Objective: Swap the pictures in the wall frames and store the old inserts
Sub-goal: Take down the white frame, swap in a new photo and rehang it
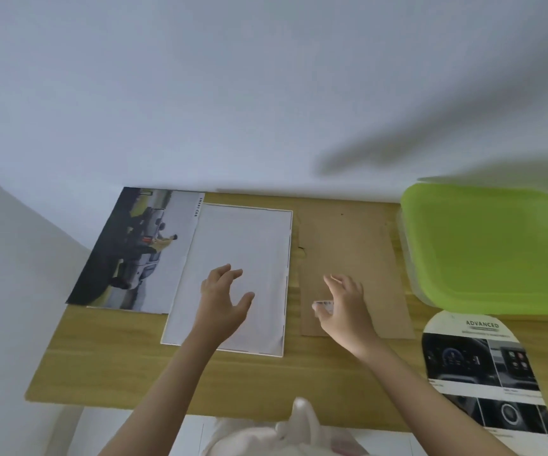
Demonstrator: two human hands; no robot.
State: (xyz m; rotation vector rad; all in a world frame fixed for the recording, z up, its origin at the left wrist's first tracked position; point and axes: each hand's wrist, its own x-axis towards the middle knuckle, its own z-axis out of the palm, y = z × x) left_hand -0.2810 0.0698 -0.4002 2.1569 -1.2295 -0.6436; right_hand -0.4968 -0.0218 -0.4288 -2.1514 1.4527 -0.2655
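The left hand hovers with its fingers spread apart and holding nothing, just above the white sheet that lies in the white picture frame. The right hand hangs over the brown cardboard backing board, fingers loosely apart and curved, gripping nothing that I can make out; a small pale label or tag shows by its thumb, but whether the thumb touches it I cannot tell.

The frame lies flat and face down near the middle of the desk, its far left corner overlapping the car poster, which lies flat against the wall side. The backing board lies just beside the frame on the right, apart from it. Further right stands a container with a green lid, which looks like the place for the old inserts, and near the desk's right edge lies a printed sheet headed "ADVANCED" with dashboard pictures.

The step in hand looks to be squaring the sheet in the frame before closing it. To do it well, the left palm should press the sheet flat and hold it into the corners, especially the creased near right corner, while the right hand lifts the board by its edges and lowers it square, so nothing slides or buckles beneath.
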